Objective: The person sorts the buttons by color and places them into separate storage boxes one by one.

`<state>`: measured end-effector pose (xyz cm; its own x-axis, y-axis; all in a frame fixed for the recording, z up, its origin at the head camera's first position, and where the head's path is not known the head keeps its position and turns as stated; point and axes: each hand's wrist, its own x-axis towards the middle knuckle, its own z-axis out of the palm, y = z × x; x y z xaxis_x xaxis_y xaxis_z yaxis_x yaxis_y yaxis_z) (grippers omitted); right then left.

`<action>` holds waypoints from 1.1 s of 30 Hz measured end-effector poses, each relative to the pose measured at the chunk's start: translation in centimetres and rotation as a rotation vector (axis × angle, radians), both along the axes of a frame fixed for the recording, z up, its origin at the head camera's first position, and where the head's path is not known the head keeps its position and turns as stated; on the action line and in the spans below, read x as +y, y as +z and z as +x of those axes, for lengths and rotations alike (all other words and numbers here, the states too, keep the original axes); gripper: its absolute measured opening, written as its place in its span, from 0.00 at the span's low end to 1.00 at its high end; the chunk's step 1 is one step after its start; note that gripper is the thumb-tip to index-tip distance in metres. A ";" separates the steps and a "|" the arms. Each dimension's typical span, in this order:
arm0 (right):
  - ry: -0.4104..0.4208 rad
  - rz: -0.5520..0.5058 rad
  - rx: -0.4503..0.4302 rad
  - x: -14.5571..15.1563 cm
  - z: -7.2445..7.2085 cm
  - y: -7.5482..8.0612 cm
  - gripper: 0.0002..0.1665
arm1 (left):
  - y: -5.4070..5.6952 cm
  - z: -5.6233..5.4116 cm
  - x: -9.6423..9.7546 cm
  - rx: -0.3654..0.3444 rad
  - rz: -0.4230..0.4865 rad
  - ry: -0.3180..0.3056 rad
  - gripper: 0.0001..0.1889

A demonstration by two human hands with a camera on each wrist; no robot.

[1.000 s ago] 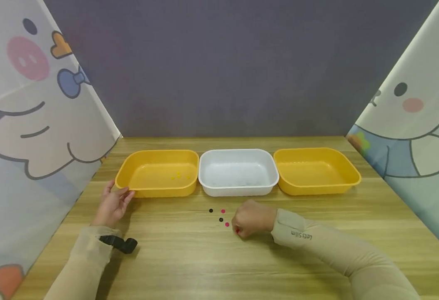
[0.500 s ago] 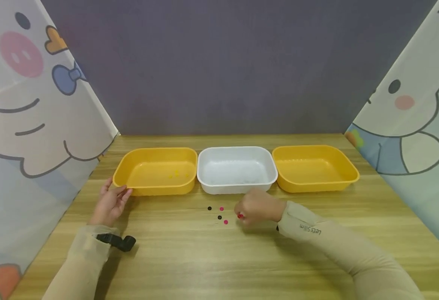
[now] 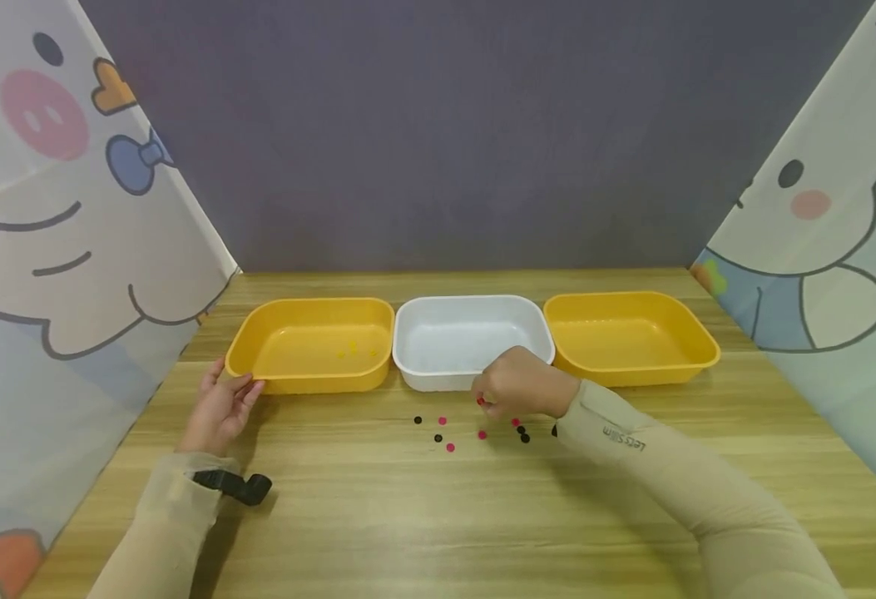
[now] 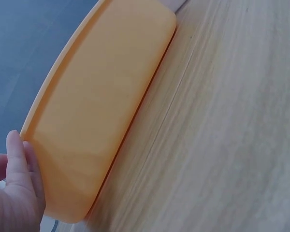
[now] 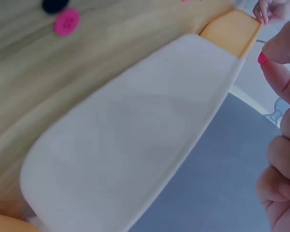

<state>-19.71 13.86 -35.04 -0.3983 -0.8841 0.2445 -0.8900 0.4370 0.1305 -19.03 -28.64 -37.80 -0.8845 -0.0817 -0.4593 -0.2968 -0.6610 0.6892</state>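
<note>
My right hand (image 3: 518, 384) pinches a small pink button (image 5: 262, 58) between thumb and forefinger, its other fingers curled in. In the head view that hand overlaps the front rim of the white tray (image 3: 475, 333). Several pink buttons (image 3: 450, 448) and black buttons (image 3: 438, 438) lie on the table below it. At the left, my left hand (image 3: 220, 409) grips the near left corner of a yellow tray (image 3: 325, 383), thumb at the rim and fingers along the outer wall. Several yellow buttons (image 3: 353, 347) lie inside this tray.
A second yellow tray (image 3: 625, 345) stands to the right of the white one, the three trays side by side in a row. A grey panel (image 3: 452, 141) rises behind the wooden table (image 3: 378, 516), with cartoon-printed sheets on both sides.
My right hand has moved away from me, up to the white tray's front rim, with the pink button. Pink and black buttons it covered now show. My left hand keeps its place.
</note>
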 end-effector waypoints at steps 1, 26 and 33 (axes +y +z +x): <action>0.000 0.001 0.007 0.0 -0.2 0.1 0.07 | 0.0 0.0 0.0 -0.002 -0.002 0.000 0.44; -0.028 -0.041 0.072 -0.1 -1.9 1.1 0.03 | -0.6 0.6 -0.6 0.053 0.031 -0.052 0.46; -0.108 0.014 0.079 0.6 -3.7 1.0 0.02 | -0.6 0.5 -0.1 0.034 -0.014 -0.058 0.45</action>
<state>-23.41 14.50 -34.03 -0.4718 -0.8404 0.2666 -0.8244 0.5277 0.2047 -18.49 -28.70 -38.36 -0.9028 -0.0357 -0.4285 -0.3110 -0.6338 0.7082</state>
